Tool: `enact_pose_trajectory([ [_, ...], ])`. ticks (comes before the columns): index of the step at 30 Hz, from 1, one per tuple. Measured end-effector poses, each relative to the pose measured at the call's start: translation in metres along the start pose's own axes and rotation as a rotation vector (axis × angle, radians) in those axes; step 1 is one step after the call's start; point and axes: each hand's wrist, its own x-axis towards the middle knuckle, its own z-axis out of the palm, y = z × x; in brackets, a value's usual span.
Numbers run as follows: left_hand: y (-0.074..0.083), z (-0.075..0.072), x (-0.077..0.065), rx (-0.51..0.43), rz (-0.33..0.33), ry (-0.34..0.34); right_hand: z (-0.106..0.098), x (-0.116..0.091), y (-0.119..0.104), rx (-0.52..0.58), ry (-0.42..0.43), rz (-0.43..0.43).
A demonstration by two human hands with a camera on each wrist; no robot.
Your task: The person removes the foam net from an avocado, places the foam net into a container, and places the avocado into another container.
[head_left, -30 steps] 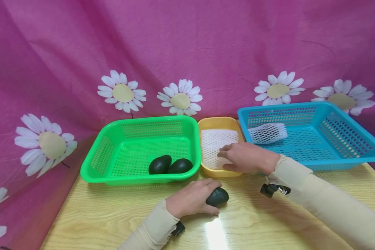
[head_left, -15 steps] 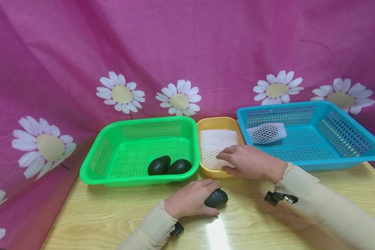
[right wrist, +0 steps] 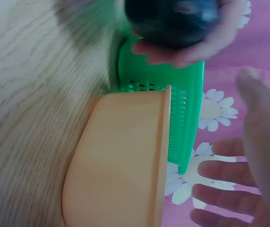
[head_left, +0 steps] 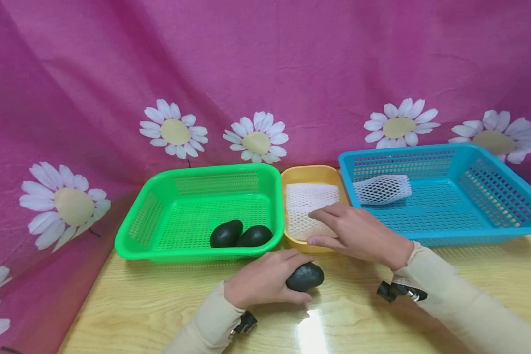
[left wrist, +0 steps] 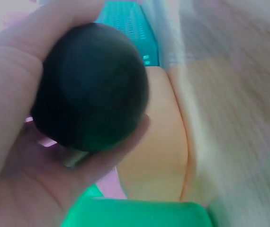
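Note:
My left hand (head_left: pixel 265 278) grips a dark avocado (head_left: pixel 305 277) in front of the yellow bin (head_left: pixel 316 171), thumb on the near side and fingers over the far side. The left wrist view shows the avocado (left wrist: pixel 92 87) filling the grasp. Over the near right part of the yellow bin hovers my right hand (head_left: pixel 363 233), its fingers loosely extended. In the right wrist view those fingers (right wrist: pixel 227 172) are spread apart with nothing between them. White foam net sleeves (head_left: pixel 305 201) lie flat in the bin, partly covered by the right hand in the head view.
To the left stands a green basket (head_left: pixel 168 255) with two avocados (head_left: pixel 226 233) in its near right corner. A blue basket (head_left: pixel 425 233) on the right holds a rounded white foam net (head_left: pixel 382 190). A pink flowered cloth (head_left: pixel 265 59) hangs behind the wooden table (head_left: pixel 128 300).
My left hand has shifted slightly left, still gripping the avocado. The right wrist has drawn a little toward me and to the right, while its fingertips stay over the yellow bin.

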Motion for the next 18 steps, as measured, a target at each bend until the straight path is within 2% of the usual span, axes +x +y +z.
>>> enact_pose_trajectory([
  [6, 0.001, -0.013, -0.006, -0.058, 0.084, 0.173, -0.002, -0.004, 0.0, 0.061, 0.047, 0.016],
  [9, -0.002, -0.022, -0.01, -0.027, 0.108, 0.244, -0.003, -0.005, -0.001, 0.08, 0.064, 0.018],
  [18, -0.014, -0.046, -0.017, 0.096, 0.156, 0.364, -0.005, -0.002, -0.001, 0.125, 0.079, 0.019],
])
